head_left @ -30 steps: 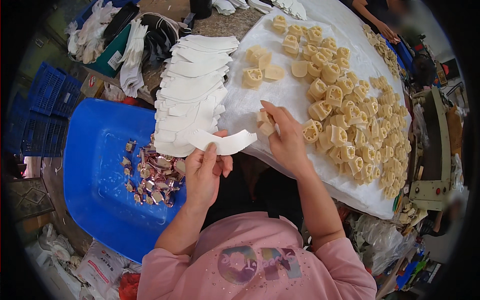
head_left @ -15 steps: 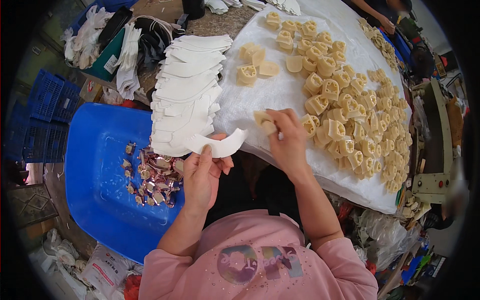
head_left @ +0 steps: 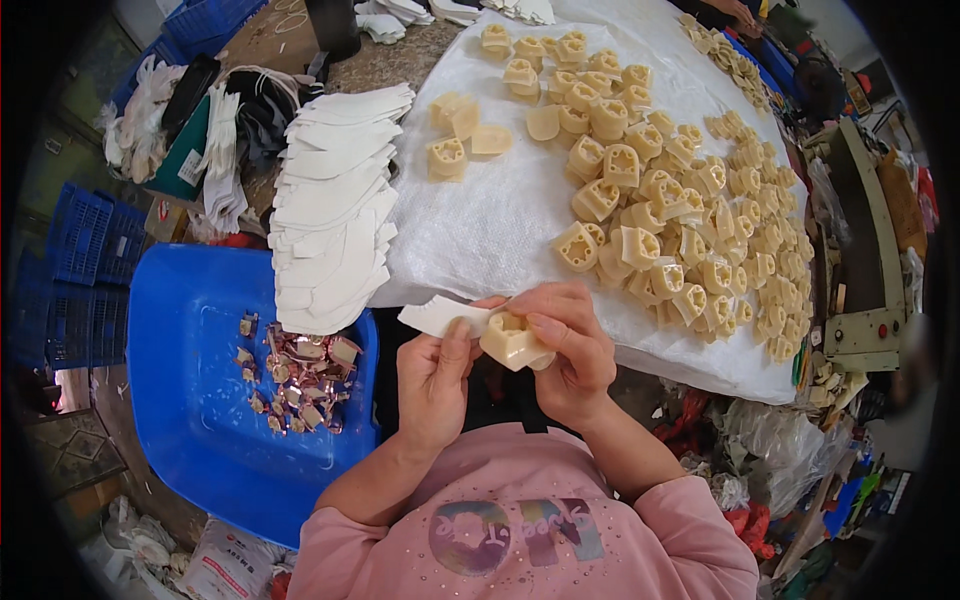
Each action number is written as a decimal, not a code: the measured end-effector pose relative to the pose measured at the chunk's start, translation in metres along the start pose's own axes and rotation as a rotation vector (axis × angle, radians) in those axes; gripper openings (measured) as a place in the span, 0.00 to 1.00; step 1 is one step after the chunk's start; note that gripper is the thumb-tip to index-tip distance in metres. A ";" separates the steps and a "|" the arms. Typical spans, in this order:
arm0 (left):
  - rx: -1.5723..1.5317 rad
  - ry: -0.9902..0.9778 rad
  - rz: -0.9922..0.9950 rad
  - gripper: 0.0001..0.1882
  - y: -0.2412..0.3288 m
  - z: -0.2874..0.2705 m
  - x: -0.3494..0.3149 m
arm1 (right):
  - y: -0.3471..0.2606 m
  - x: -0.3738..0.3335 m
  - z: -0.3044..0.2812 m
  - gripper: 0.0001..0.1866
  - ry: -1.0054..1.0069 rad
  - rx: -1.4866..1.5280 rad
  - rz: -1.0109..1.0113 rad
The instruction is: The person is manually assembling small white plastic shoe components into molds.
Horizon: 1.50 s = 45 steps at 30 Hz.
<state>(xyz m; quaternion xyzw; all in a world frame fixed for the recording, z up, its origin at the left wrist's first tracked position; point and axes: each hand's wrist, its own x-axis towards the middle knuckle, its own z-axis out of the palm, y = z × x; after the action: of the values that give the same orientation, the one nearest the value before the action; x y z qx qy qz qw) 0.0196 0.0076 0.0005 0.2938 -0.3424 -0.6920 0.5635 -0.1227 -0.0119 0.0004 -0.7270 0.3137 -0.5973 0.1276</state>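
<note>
- One pink shirt (head_left: 520,470) nearest me, bottom of my view, a forearm out of each sleeve.
- Left hand (head_left: 432,385): I see it pinching a curved white strip (head_left: 435,314), thumb on top, fingers below, near the strip's right end.
- Right hand (head_left: 575,360): fingers wrapped round a hollow cream block (head_left: 512,345) from its right side, thumb along the top, open face up.
- Both held pieces sit in front of the body, just off the table's near edge. Strip's right end runs up to the block; I can't tell if they touch, fingers hide it.
- Blue tub (head_left: 190,400) left of the left forearm, pile of shiny pinkish metallic pieces (head_left: 305,375) on its bottom, toward the right wall.
- Stack of white strips (head_left: 335,210) beyond the tub, fanned out in a long overlapping row; its lower end covers part of the tub's rim from where I look.
- White sheet (head_left: 430,245) over the table, ahead and to the right.
- Big heap of cream blocks (head_left: 650,200) on the sheet's right half, jumbled at all angles; a small group of cream pieces (head_left: 447,158) apart from it, near the stack.
- Blue crates (head_left: 90,240) off left; pale green machine (head_left: 865,335) off right.
- Green bin (head_left: 180,160) farther left, stuffed with white and black things.
- Dark cylindrical container (head_left: 333,28) far end, near more loose white pieces (head_left: 395,15).
</note>
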 end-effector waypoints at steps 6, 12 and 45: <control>0.118 0.024 0.000 0.21 -0.001 0.005 -0.003 | -0.001 -0.005 -0.004 0.28 0.013 -0.035 -0.028; 0.168 -0.009 -0.030 0.21 0.002 0.009 -0.005 | -0.003 -0.001 -0.009 0.28 0.003 -0.043 -0.033; 0.898 0.031 0.352 0.07 -0.003 -0.006 0.004 | -0.016 0.019 -0.020 0.09 -0.632 -0.591 0.060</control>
<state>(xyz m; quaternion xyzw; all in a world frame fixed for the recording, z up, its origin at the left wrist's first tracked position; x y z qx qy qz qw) 0.0215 0.0037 -0.0054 0.4559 -0.6434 -0.3655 0.4946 -0.1351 -0.0075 0.0290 -0.8700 0.4377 -0.2261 0.0209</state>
